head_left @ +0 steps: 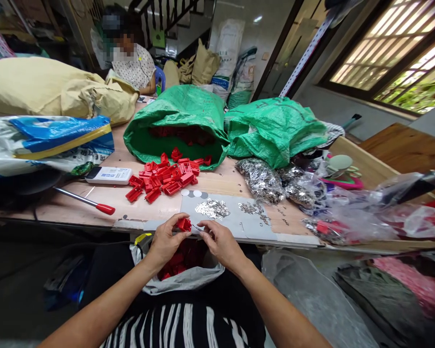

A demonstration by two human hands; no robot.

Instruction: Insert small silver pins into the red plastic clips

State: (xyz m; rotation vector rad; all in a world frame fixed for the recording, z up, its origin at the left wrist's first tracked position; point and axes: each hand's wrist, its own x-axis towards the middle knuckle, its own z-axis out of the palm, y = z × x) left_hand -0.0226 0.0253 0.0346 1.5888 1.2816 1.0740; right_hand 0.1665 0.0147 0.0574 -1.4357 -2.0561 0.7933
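Observation:
Between the thumb and fingers of my left hand [166, 241] is a small red plastic part [184, 224]. My right hand [220, 241] pinches a thin metal piece [197, 228], its tip close to the red part; whether they touch I cannot tell. Below both hands an open white bag [206, 274] on my lap holds more red parts. On a grey sheet just beyond lie a pile of shiny flat metal pieces [212, 209] and a smaller scatter of darker metal bits [253, 209]. A heap of red plastic parts [166, 176] lies further back on the table.
A green sack [188, 108] opens toward the heap, beside another green sack [275, 128]. Plastic bags of metal bits [263, 181] lie to the right. At left are a white boxy device [108, 175] and a red-tipped lever [105, 209]. A person [137, 63] sits across the table.

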